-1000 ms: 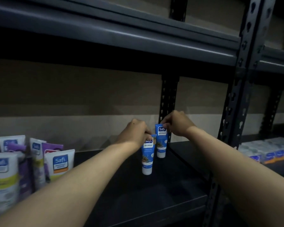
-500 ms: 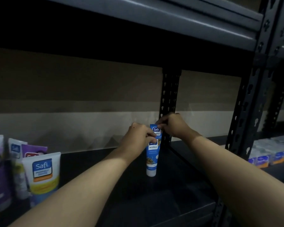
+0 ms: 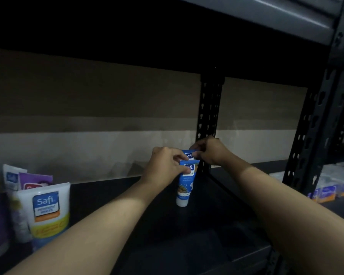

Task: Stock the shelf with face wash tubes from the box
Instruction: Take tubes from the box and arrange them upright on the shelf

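Two blue Safi face wash tubes stand cap-down on the dark shelf [image 3: 107, 195] near the rear post. My left hand [image 3: 165, 165] pinches the top of the front tube [image 3: 185, 185]. My right hand [image 3: 211, 150] pinches the top of the rear tube [image 3: 188, 155], which stands straight behind the front one and is mostly hidden by it. The box is out of view.
Several white and purple Safi tubes [image 3: 46, 211] stand at the shelf's left end. A perforated black post [image 3: 209, 116] rises just behind the hands, another post [image 3: 314, 126] at the right. Small boxed products [image 3: 332, 187] sit on the neighbouring shelf.
The two tubes stood side by side a second ago. The rear one has moved left behind the front one, and both hands have drawn closer together. The view has tilted slightly.
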